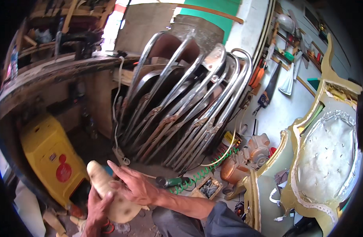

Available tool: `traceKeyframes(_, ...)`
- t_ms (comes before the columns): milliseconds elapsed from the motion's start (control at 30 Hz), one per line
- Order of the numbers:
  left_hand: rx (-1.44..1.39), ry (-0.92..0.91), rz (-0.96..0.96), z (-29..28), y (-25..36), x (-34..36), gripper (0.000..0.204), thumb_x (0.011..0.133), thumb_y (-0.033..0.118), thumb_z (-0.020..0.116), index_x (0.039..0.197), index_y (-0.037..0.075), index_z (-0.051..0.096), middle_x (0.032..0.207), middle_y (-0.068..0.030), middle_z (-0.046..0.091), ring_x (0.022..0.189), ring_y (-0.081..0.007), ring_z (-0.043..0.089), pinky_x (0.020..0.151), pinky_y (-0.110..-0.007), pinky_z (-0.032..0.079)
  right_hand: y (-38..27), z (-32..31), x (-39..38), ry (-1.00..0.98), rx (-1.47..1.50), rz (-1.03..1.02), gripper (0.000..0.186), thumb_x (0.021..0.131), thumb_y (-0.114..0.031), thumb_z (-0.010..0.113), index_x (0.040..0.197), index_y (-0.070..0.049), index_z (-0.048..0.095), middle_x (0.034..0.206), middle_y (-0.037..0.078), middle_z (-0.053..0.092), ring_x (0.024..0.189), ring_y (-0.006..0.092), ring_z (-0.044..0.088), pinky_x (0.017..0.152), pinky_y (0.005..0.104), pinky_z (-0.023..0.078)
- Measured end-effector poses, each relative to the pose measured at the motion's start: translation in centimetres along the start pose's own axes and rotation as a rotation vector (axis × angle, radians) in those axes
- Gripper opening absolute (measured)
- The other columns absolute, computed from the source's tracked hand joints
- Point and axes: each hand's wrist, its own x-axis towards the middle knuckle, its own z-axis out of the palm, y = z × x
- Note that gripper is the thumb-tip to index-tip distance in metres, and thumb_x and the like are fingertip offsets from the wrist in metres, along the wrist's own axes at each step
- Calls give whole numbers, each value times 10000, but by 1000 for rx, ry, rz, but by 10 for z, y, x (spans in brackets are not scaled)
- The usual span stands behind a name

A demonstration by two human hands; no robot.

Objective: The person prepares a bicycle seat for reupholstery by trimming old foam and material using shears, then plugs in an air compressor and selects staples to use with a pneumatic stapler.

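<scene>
A pale beige pad-like piece (124,209), long and rounded at its upper end with dark spots on its face, tilts in front of me at the lower centre-left. My left hand (97,211) grips its left edge, thumb over the front. Across its right side rests my right hand (140,189), its fingers stretched up and left and its thumb against the surface. What the piece is made of, I cannot make out. Behind my left wrist, red scissor-like handles (108,228) show in part on the floor.
Folded metal-framed chairs (181,106) lean in a row ahead. A yellow plastic stand (49,150) is at left under a workbench (43,75). To the right are a green coiled hose (201,173), a compressor (233,164), a small parts box (207,187) and an ornate padded chair (327,154).
</scene>
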Motion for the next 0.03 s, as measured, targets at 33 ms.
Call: traceKeyframes(33,5,-19,10,8,-4,17,935,852,296,785,1556,64,215,1401,-115,517,1300,-248,517,1099,-380,412,8,-17,-6,-35,201,93,796,929,-384,694,1543,-37,322,1259,213,575,1115,333,624,962,400,485)
